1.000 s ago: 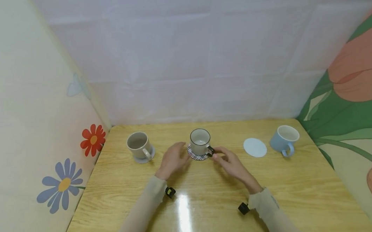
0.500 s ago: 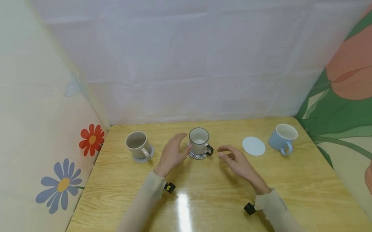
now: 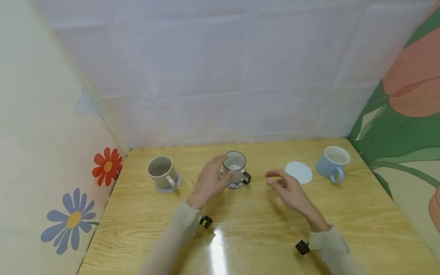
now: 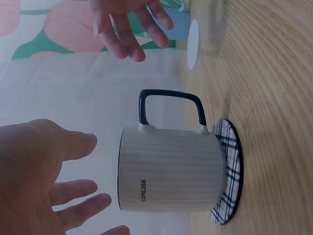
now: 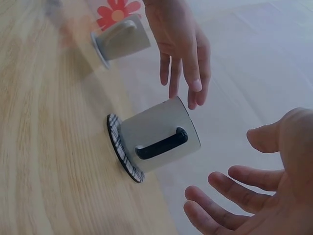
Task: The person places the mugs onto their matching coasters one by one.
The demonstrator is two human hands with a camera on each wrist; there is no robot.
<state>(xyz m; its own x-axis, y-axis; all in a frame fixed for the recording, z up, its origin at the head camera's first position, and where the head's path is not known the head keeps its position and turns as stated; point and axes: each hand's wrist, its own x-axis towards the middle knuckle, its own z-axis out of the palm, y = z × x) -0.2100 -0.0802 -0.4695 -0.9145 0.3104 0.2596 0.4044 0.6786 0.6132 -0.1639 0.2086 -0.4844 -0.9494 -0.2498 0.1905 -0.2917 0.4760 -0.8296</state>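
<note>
Off the black handle [image 3: 247, 178], the right hand [image 3: 291, 191] has been drawn. Fingers [image 5: 239, 189] are spread on it and the left hand [image 3: 208, 181], the dark-rimmed, off-white mug [image 4: 171, 169] set between.

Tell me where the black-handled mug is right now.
In the head view, the black-handled mug stands on the plaid coaster near the middle of the far side of the table, just right of the left hand.
</note>
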